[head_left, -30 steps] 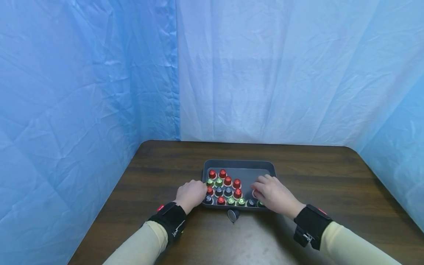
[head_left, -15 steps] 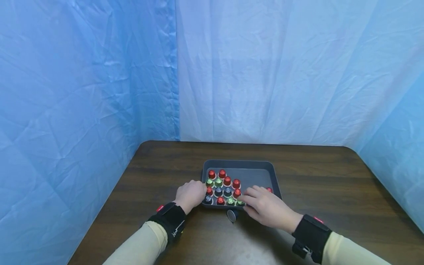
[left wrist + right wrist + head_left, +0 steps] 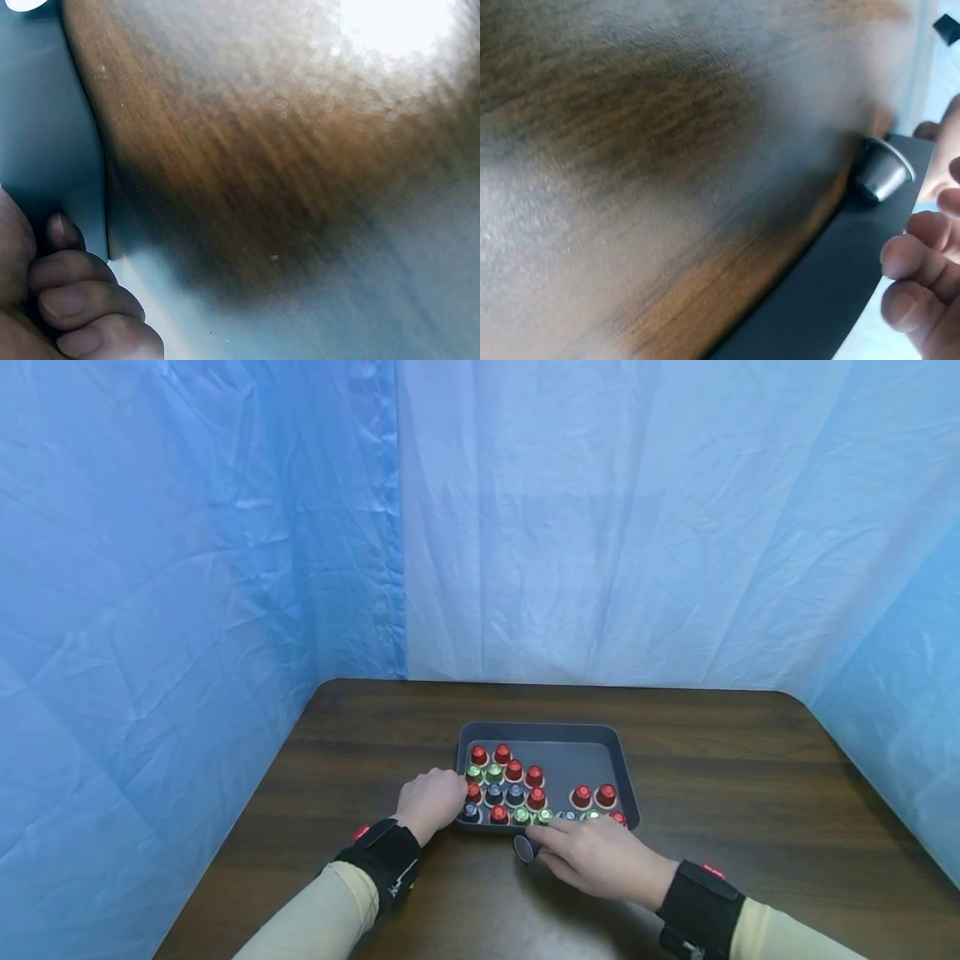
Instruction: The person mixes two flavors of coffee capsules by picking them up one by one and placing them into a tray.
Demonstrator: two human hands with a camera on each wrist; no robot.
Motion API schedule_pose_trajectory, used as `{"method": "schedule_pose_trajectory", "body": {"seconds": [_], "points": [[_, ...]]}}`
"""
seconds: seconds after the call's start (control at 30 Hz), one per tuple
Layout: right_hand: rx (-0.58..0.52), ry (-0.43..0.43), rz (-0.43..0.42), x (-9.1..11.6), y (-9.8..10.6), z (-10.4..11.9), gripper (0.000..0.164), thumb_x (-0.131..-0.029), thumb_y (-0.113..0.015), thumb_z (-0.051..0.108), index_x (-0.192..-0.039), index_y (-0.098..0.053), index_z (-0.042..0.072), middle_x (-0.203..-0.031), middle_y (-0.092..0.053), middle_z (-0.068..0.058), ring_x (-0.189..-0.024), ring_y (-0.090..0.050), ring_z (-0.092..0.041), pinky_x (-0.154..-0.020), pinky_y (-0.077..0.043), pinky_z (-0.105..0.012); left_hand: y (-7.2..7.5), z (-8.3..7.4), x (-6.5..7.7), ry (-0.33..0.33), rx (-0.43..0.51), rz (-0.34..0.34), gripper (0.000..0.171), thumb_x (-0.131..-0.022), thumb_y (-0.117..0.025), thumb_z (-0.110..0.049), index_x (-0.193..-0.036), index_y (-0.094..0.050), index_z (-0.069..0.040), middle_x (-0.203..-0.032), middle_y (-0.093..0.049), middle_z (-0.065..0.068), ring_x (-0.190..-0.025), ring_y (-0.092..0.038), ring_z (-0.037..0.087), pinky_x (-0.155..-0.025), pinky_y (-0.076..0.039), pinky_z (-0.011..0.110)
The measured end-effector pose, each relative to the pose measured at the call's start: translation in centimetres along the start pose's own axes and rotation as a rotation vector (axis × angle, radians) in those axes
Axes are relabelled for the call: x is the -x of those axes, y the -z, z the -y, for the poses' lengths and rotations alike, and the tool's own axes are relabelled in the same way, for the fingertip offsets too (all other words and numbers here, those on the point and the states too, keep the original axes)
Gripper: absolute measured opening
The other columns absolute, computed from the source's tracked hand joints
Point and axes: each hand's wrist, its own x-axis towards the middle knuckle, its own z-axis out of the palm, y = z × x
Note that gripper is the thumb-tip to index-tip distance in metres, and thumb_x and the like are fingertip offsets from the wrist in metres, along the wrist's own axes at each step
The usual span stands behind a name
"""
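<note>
A dark grey tray (image 3: 570, 752) holds several coffee capsules in rows, red (image 3: 513, 770), green (image 3: 494, 773) and dark blue (image 3: 515, 794). My left hand (image 3: 432, 802) grips the tray's left edge. In the left wrist view, its curled fingers (image 3: 82, 304) lie against the tray's side. A dark coffee capsule (image 3: 525, 848) lies on its side on the table, against the tray's front wall. My right hand (image 3: 596, 856) reaches to that capsule from the right. In the right wrist view, the fingers (image 3: 904, 259) are loosely bent and apart from the dark capsule (image 3: 885, 176).
The dark wooden table (image 3: 720, 793) spreads around the tray. Blue sheets (image 3: 600, 527) hang behind it and at both sides. Two red capsules (image 3: 606, 795) stand in the tray's right half, close to the right hand.
My right hand has let go of a red capsule in the tray's right part and moved left and nearer, to the fallen capsule. The left hand stays on the tray.
</note>
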Motion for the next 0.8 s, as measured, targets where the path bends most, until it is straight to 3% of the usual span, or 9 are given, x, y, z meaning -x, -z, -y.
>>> {"method": "schedule_pose_trajectory", "body": {"seconds": [0.47, 0.8], "points": [[-0.038, -0.087, 0.106, 0.0, -0.8, 0.2, 0.041, -0.096, -0.072, 0.022, -0.135, -0.064, 0.013, -0.092, -0.071, 0.006, -0.058, -0.046, 0.006, -0.054, -0.042, -0.016, 0.0, -0.1, 0.0, -0.018, -0.029, 0.0, 0.026, -0.097, -0.07, -0.028, -0.116, -0.072, -0.011, -0.087, -0.064, 0.004, -0.074, -0.059, 0.022, -0.07, -0.057, 0.045], [-0.101, -0.102, 0.148, 0.1, -1.3, 0.3, 0.046, -0.098, -0.071, 0.028, -0.141, -0.059, 0.016, -0.095, -0.071, 0.01, -0.064, -0.052, 0.009, -0.059, -0.045, -0.015, 0.1, -0.1, 0.3, -0.006, -0.018, -0.009, 0.025, -0.099, -0.067, -0.028, -0.116, -0.072, -0.01, -0.087, -0.064, 0.004, -0.073, -0.059, 0.022, -0.069, -0.056, 0.044]]}}
